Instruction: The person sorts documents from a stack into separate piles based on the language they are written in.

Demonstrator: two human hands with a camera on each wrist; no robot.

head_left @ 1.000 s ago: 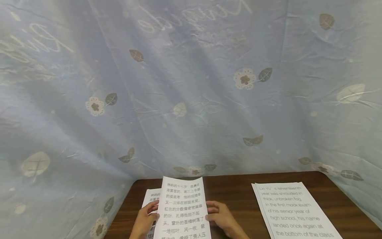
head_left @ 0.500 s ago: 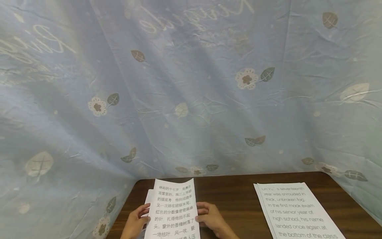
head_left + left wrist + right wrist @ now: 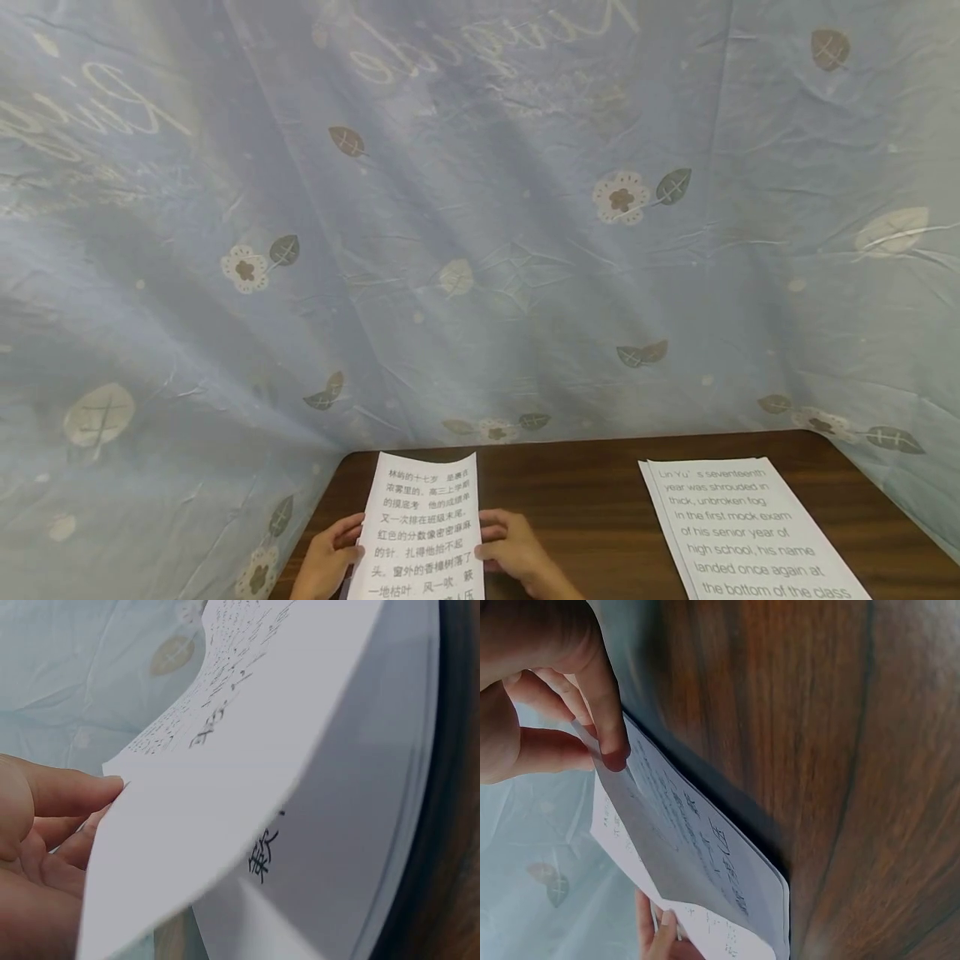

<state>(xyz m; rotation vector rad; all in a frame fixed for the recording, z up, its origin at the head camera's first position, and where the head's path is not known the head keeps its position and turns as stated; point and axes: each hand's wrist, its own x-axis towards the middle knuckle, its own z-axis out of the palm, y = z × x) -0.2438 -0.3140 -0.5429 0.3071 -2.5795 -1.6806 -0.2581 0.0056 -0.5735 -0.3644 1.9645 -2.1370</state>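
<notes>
A printed sheet of paper with Chinese text is held by its two side edges, left of the table's middle in the head view. My left hand pinches its left edge between thumb and fingers. Its right edge is pinched by my right hand. In the right wrist view the sheet bows upward, raised over a pile of paper with similar print on the table. The left wrist view shows a shaded lower sheet beneath the lifted one. From the head, the held sheet covers most of that pile.
Sheets with large English print lie slightly fanned at the right of the dark wooden table. A pale blue cloth with leaves and flowers hangs behind the table and along its left side.
Both hands have carried the sheet leftward and slightly down. It now covers the paper pile whose top left part showed earlier. The English sheets stay put.
</notes>
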